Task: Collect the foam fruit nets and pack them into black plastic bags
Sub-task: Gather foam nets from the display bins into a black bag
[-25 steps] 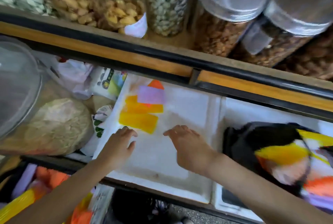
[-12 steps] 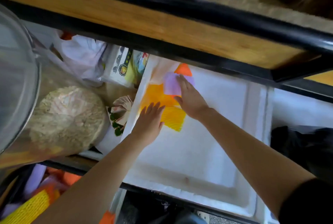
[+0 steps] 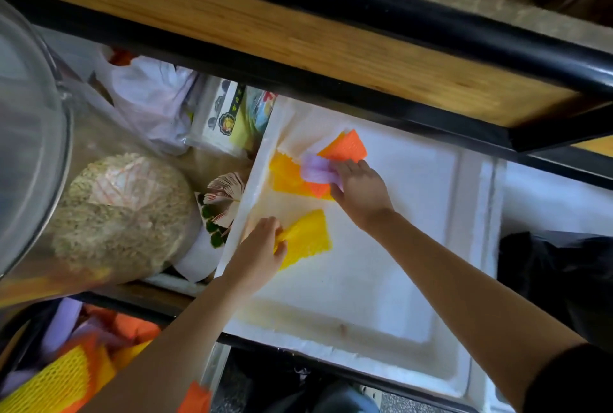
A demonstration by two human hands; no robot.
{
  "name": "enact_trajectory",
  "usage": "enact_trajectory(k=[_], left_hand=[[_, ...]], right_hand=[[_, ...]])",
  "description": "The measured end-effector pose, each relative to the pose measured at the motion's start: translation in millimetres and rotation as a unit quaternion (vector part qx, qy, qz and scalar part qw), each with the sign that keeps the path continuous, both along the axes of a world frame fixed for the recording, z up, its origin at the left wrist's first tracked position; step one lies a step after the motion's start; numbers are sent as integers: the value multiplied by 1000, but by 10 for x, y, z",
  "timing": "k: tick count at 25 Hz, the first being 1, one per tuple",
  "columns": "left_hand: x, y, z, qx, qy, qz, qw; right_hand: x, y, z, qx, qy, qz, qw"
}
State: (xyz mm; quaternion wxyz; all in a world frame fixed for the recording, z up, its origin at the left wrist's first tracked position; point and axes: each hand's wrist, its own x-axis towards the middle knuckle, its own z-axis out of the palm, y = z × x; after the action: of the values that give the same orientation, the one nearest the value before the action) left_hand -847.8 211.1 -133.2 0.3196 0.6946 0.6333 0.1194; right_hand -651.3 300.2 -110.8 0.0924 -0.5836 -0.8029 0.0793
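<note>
A white foam box [image 3: 431,246] lies on a low shelf with foam fruit nets in its far left corner. My left hand [image 3: 262,246] pinches a yellow net [image 3: 308,236] by its left edge, pulled away from the pile. My right hand [image 3: 360,188] grips a pale purple net [image 3: 315,170] on top of the pile. Under it lie an orange net [image 3: 348,147] and a yellow-orange net [image 3: 285,173]. A black plastic bag [image 3: 557,273] sits at the right edge, its opening out of view.
A wooden shelf edge with a black rail [image 3: 331,31] overhangs the box. Left of the box stand a big clear jar of grain [image 3: 116,213], white plastic bags [image 3: 149,97] and printed packets [image 3: 229,117]. More nets [image 3: 76,363] are piled at the lower left.
My left hand has taken hold of the yellow net and drawn it toward me, off the pile. My right hand has curled around the purple net, and the orange net beneath now shows.
</note>
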Motion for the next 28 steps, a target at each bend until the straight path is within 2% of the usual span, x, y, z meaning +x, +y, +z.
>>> enact_trajectory(k=[3,6,10,12,14,16,20,22,25,28], left_hand=[[18,-34,143,-15,-57,121,991],[134,-97,230,-50,-140,205,967],[367,-205,325,-150,-268,232,923],[411,-277,422,-209,-345,231,885],[355,-366,455,-222,-369,207,879],[237,-436,418,-179,-342,200,901],[-50,-461,391,-147,-324,245,902],[-189,-448,404,-142,-332,249,898],[-318,-430,471,-128,-327,262,899],[-390,-415,516,-124,-326,269,898]], right_hand=[[123,-217,154,-27,8,-34,999],[184,-528,284,-102,105,-66,987],[-39,-925,382,-232,262,-80,933],[-124,-1029,418,-279,302,-89,907],[-150,-1088,460,-305,311,-55,898],[-138,-1087,486,-289,290,-13,912],[-65,-717,267,-116,203,-49,971],[-47,-491,95,-119,117,-60,984],[-85,-338,-174,-167,-15,-45,985],[-134,-376,-279,-145,-54,-54,987]])
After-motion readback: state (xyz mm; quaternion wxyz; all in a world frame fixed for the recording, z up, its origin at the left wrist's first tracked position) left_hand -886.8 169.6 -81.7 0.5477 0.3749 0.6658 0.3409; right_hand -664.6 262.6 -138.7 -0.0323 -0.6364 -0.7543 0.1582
